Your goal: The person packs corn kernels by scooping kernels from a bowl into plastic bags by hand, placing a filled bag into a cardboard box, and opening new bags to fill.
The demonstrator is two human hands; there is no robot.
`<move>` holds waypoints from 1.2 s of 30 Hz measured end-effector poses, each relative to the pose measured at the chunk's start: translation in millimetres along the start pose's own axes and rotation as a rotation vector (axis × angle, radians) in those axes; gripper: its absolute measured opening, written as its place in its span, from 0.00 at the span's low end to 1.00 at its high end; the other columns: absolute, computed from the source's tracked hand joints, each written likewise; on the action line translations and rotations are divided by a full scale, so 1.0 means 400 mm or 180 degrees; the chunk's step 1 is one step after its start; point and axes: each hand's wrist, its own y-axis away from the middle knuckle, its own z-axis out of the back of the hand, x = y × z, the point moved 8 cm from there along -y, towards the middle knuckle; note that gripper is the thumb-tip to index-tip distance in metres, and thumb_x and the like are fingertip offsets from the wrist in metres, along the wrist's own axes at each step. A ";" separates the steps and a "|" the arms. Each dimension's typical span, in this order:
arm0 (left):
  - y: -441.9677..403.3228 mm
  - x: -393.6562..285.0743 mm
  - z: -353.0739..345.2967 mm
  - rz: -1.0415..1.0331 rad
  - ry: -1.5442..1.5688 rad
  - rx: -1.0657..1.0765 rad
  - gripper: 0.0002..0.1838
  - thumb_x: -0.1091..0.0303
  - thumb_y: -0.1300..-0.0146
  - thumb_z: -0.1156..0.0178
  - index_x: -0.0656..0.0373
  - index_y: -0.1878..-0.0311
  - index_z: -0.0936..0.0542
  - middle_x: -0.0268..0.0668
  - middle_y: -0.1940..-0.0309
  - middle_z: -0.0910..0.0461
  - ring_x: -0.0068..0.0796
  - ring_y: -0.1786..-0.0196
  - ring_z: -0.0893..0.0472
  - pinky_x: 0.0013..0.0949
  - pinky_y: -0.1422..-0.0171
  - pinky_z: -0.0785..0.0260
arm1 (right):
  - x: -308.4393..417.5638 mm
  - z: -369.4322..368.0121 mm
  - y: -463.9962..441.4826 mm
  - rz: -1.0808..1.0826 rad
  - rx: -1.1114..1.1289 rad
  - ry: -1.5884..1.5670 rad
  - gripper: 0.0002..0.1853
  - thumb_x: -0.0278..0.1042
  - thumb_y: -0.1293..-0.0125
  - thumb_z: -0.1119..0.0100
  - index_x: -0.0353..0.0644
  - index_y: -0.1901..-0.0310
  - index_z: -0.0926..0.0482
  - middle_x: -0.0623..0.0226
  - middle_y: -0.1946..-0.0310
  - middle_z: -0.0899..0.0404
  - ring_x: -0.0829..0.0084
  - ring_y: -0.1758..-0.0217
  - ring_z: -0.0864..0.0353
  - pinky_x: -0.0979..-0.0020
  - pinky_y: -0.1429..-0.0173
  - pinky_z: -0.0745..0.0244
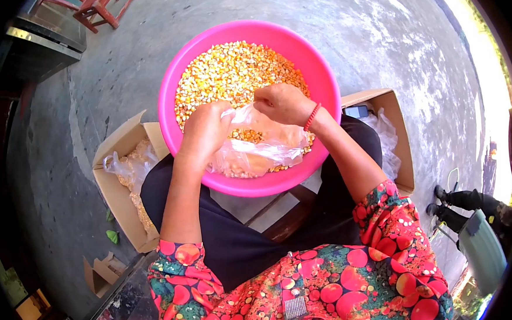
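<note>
A clear plastic bag point(258, 155) lies over the near part of a pink basin point(319, 77) resting on my lap. Yellow corn kernels point(236, 70) fill the basin's bottom, and some show through the bag. My left hand point(206, 126) is closed on the bag's upper left edge. With curled fingers, my right hand point(283, 102) grips the bag's other edge, over the kernels. A red bracelet point(312, 116) circles my right wrist.
On my left stands a cardboard box point(114, 195) with kernels and plastic inside. Another cardboard box point(404, 151) on my right holds a phone point(356, 111) and a plastic bag. A red stool point(97, 10) is far left. Another person's legs point(469, 200) show at right.
</note>
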 end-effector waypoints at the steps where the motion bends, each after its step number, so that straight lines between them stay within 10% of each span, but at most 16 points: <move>1: 0.001 0.017 -0.005 0.0207 -0.0430 0.0138 0.10 0.68 0.43 0.44 0.64 0.62 0.20 0.53 0.69 0.21 0.49 0.63 0.20 0.44 0.58 0.31 | -0.007 0.006 -0.002 0.0000 0.0004 0.0008 0.13 0.39 0.40 0.51 0.39 0.68 0.21 0.53 0.71 0.20 0.53 0.64 0.21 0.57 0.57 0.27; 12: -0.009 0.006 -0.074 0.0044 -0.0466 0.0308 0.11 0.66 0.42 0.49 0.62 0.69 0.20 0.51 0.70 0.21 0.52 0.64 0.21 0.49 0.57 0.30 | -0.030 -0.011 -0.118 0.0040 -0.0532 -0.0091 0.22 0.39 0.43 0.41 0.44 0.47 0.27 0.54 0.60 0.21 0.58 0.54 0.21 0.61 0.49 0.28; 19: -0.014 0.027 -0.053 -0.0012 -0.0128 -0.0017 0.10 0.68 0.41 0.48 0.65 0.66 0.21 0.56 0.71 0.23 0.54 0.63 0.22 0.49 0.58 0.32 | -0.026 -0.117 -0.179 0.0029 -0.0582 0.0040 0.20 0.39 0.48 0.40 0.41 0.53 0.24 0.49 0.67 0.21 0.50 0.58 0.22 0.58 0.53 0.28; 24: -0.030 0.023 -0.023 -0.0064 0.0529 -0.0286 0.10 0.67 0.42 0.47 0.65 0.71 0.22 0.55 0.73 0.23 0.55 0.66 0.22 0.50 0.61 0.32 | -0.161 -0.154 -0.165 -0.1102 -0.0037 -0.3144 0.15 0.33 0.35 0.46 0.34 0.51 0.25 0.67 0.63 0.21 0.75 0.59 0.20 0.73 0.60 0.23; 27: -0.033 0.025 -0.005 0.0072 0.0529 -0.0412 0.11 0.66 0.42 0.46 0.65 0.71 0.22 0.55 0.73 0.24 0.55 0.67 0.23 0.49 0.62 0.32 | -0.124 -0.075 -0.125 -0.1222 0.0166 -0.4138 0.14 0.33 0.33 0.49 0.35 0.49 0.26 0.65 0.58 0.22 0.72 0.56 0.21 0.71 0.52 0.21; 36: -0.039 0.053 0.025 0.0301 0.0194 -0.0583 0.11 0.63 0.40 0.46 0.62 0.67 0.20 0.54 0.72 0.22 0.53 0.65 0.22 0.48 0.60 0.31 | -0.038 0.051 -0.063 -0.0508 -0.0119 -0.4520 0.10 0.31 0.29 0.57 0.36 0.57 0.27 0.64 0.57 0.24 0.71 0.53 0.22 0.70 0.46 0.23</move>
